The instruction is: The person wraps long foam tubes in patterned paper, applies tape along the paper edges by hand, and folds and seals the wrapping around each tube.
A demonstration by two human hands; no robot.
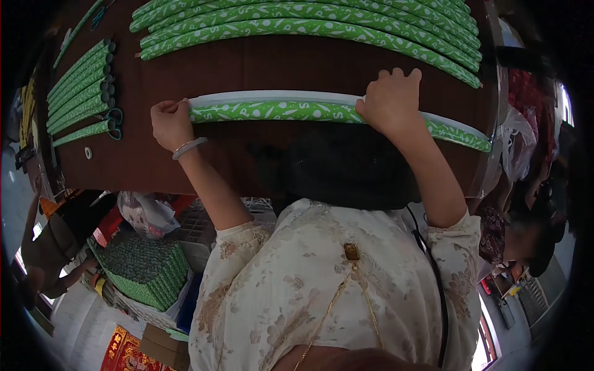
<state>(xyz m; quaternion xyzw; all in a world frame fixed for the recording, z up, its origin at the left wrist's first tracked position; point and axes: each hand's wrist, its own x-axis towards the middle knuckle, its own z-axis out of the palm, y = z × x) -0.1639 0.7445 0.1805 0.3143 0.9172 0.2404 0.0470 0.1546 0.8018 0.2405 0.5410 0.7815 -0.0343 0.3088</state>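
A long green patterned paper roll (278, 111) lies across the brown table (179, 154), with a strip of its white underside showing along the far edge. At the roll's left end, my left hand (172, 125) is closed, its thumb and fingers pinching the paper. My right hand (391, 102) rests on the roll right of its middle, thumb at the near side and fingers curled, holding the paper. Beyond the hands, several long green rolls (309, 28) lie side by side.
Shorter green rolls (80, 93) lie at the table's left, beside teal-handled scissors (115, 123) and a small tape ring (88, 153). A crate of packed green rolls (145, 272) stands below left. One person (59, 241) is at the left, another (526, 238) at the right.
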